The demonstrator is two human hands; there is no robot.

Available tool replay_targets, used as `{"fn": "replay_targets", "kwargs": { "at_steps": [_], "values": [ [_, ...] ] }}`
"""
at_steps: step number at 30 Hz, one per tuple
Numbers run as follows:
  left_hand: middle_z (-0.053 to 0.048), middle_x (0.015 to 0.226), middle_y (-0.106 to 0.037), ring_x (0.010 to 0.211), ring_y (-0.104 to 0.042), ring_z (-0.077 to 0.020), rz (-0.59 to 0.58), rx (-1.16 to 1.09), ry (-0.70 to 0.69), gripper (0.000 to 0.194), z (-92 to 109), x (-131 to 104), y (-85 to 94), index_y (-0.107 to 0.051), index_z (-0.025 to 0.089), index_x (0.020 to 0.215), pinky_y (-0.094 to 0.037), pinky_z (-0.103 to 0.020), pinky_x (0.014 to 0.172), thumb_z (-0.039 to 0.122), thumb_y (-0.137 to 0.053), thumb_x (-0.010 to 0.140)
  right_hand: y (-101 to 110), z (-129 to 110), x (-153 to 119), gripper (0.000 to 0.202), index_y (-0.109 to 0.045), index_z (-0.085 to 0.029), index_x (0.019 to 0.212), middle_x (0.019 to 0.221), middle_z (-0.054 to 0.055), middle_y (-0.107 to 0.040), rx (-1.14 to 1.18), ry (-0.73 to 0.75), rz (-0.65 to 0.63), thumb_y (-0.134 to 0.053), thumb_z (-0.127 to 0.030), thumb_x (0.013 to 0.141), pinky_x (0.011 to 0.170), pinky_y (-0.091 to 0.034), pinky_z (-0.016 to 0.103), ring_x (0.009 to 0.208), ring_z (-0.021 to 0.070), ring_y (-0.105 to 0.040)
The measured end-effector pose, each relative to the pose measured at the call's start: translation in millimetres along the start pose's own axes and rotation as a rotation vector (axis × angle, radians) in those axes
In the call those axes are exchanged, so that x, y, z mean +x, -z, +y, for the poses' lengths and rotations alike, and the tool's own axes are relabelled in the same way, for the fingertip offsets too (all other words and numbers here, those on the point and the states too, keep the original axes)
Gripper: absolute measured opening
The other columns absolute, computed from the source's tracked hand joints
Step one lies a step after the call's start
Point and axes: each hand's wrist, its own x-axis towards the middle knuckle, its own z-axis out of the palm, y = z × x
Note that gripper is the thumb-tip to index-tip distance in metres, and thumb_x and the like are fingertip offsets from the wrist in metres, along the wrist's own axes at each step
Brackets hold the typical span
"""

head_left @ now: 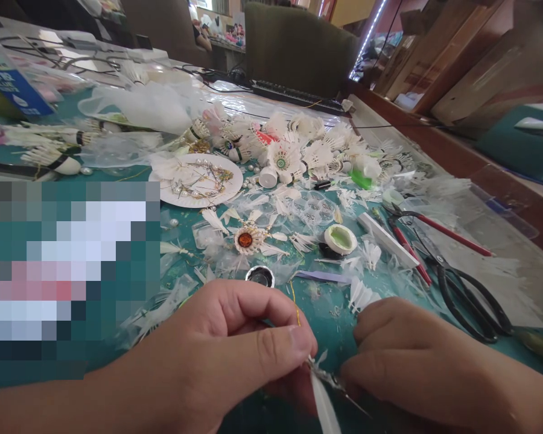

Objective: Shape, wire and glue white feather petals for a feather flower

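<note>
My left hand (pixel 248 349) is closed, thumb pressed to the fingers, on a small white feather piece (pixel 323 401) with a thin yellow wire (pixel 295 301) rising from the grip. Just right of it, my right hand (pixel 402 361) is closed with its fingers curled near a thin metal point; what lies in its grip is hidden. Beyond the hands sit a black-lined round cap (pixel 260 276), an ornament with an amber centre (pixel 245 240) and a small white dish of green paste (pixel 340 239).
A white plate (pixel 230 175) of beads and wire stands at the back left. Shuttlecocks (pixel 283 160) are heaped across the back. Black-handled scissors (pixel 461 289) and red-handled pliers (pixel 447 234) lie right. Loose feathers cover the green mat (pixel 330 292). Pixelation hides the left side.
</note>
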Motion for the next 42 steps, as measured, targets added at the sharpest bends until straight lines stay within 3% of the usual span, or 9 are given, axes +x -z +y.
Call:
{"fn": "replay_targets", "kwargs": {
  "at_steps": [4, 8, 16, 25, 34, 42],
  "values": [
    [0.005, 0.077, -0.077, 0.080, -0.069, -0.0142, -0.001, 0.009, -0.002, 0.017, 2, 0, -0.2, -0.076, 0.026, 0.077, -0.053, -0.020, 0.079, 0.039, -0.078, 0.087, 4, 2, 4, 0.046, -0.073, -0.016, 0.090, 0.063, 0.006, -0.060, 0.013, 0.121, -0.038, -0.044, -0.047, 0.108, 0.055, -0.039, 0.027, 0.059, 0.0168, -0.054],
    [0.005, 0.078, -0.077, 0.081, -0.069, -0.0148, -0.001, 0.014, -0.010, 0.017, 1, -2, 1.8, -0.076, 0.026, 0.076, -0.053, -0.021, 0.078, 0.039, -0.077, 0.088, 2, -3, 1, 0.053, -0.073, -0.016, 0.088, 0.065, 0.008, -0.061, -0.059, 0.033, 0.024, -0.035, -0.046, 0.110, 0.060, -0.041, 0.030, 0.062, 0.0188, -0.054],
    [0.006, 0.077, -0.076, 0.080, -0.067, -0.0142, 0.060, 0.072, 0.016, 0.020, 1, -1, 2.0, -0.077, 0.027, 0.074, -0.047, -0.020, 0.070, 0.044, -0.081, 0.083, 7, -3, 5, 0.044, -0.068, -0.018, 0.085, 0.066, 0.005, -0.061, -0.149, 0.058, -0.021, -0.038, -0.036, 0.111, 0.063, -0.039, 0.030, 0.063, 0.0178, -0.054],
    [0.006, 0.074, -0.075, 0.076, -0.065, -0.0138, 0.050, 0.085, 0.016, 0.024, 1, 2, -0.2, -0.075, 0.026, 0.071, -0.045, -0.020, 0.068, 0.047, -0.080, 0.082, 5, 2, 3, 0.048, -0.069, -0.018, 0.099, 0.068, 0.005, -0.063, -0.117, 0.102, -0.031, -0.032, -0.045, 0.111, 0.065, -0.040, 0.029, 0.064, 0.0177, -0.058],
    [0.006, 0.074, -0.074, 0.069, -0.062, -0.0114, 0.068, 0.084, 0.027, 0.021, -2, 0, 0.9, -0.077, 0.027, 0.072, -0.043, -0.019, 0.062, 0.045, -0.081, 0.081, 7, 6, 11, 0.069, -0.071, -0.017, 0.092, 0.065, 0.004, -0.065, -0.059, 0.142, -0.101, -0.015, -0.052, 0.112, 0.058, -0.033, 0.033, 0.056, 0.0153, -0.052],
    [0.007, 0.073, -0.075, 0.071, -0.065, -0.0119, 0.084, 0.105, 0.036, 0.021, 1, 1, -1.3, -0.075, 0.028, 0.071, -0.047, -0.018, 0.065, 0.045, -0.080, 0.081, 8, 4, 9, 0.057, -0.070, -0.018, 0.096, 0.067, 0.003, -0.064, -0.092, 0.144, -0.081, -0.023, -0.047, 0.112, 0.059, -0.034, 0.032, 0.057, 0.0161, -0.052]
  ]
}}
